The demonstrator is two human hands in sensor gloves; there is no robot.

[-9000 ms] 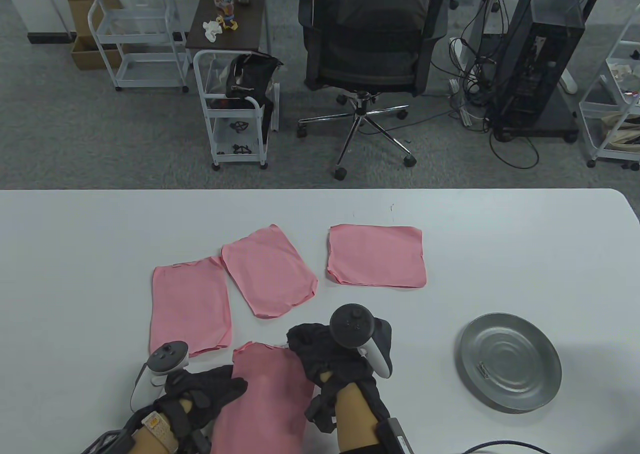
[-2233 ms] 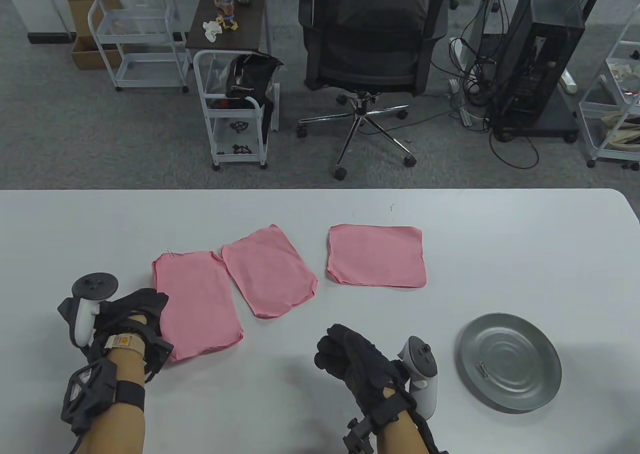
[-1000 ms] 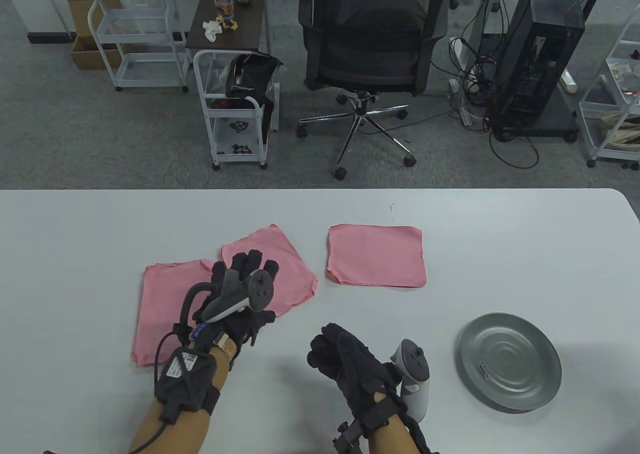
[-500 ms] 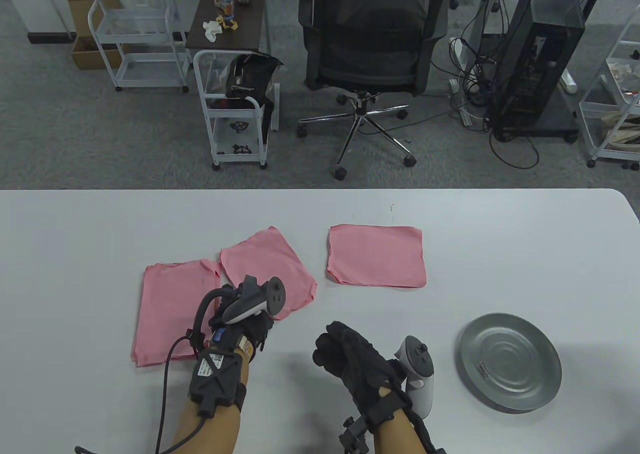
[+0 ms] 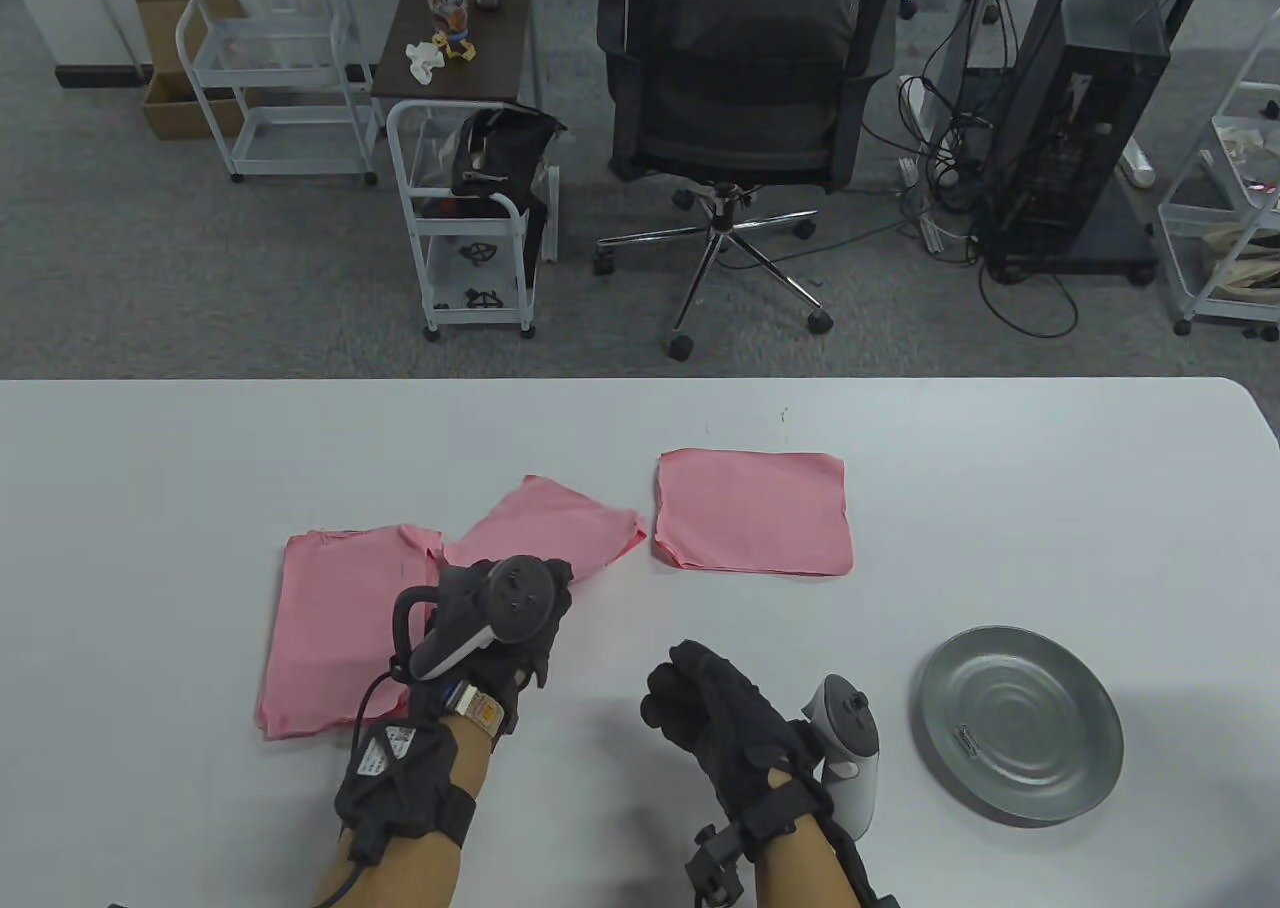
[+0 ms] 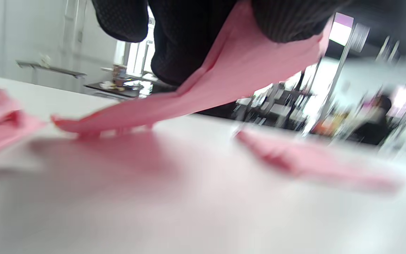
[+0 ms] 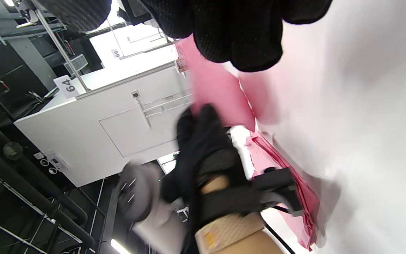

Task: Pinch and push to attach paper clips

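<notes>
Three pink paper stacks lie on the white table (image 5: 1000, 468). My left hand (image 5: 505, 613) grips the near end of the middle stack (image 5: 560, 528) and lifts it; the far end still touches the table. In the left wrist view the fingers (image 6: 185, 42) hold the pink sheet (image 6: 231, 84) as it sags down to the table. The left stack (image 5: 335, 628) lies flat beside my left hand. The right stack (image 5: 752, 511) lies flat further right. My right hand (image 5: 700, 703) hovers over bare table with fingers curled; whether it holds anything is hidden. One paper clip (image 5: 967, 741) lies in the metal plate (image 5: 1040, 678).
The metal plate stands at the right front of the table. An office chair (image 5: 740, 98), a white cart (image 5: 470, 238) and a computer tower (image 5: 1075, 118) stand on the floor beyond the table's far edge.
My left hand has closed on the middle pink stack and pulled its near end up and toward me, so the stack looks shorter. The right hand has barely moved.
</notes>
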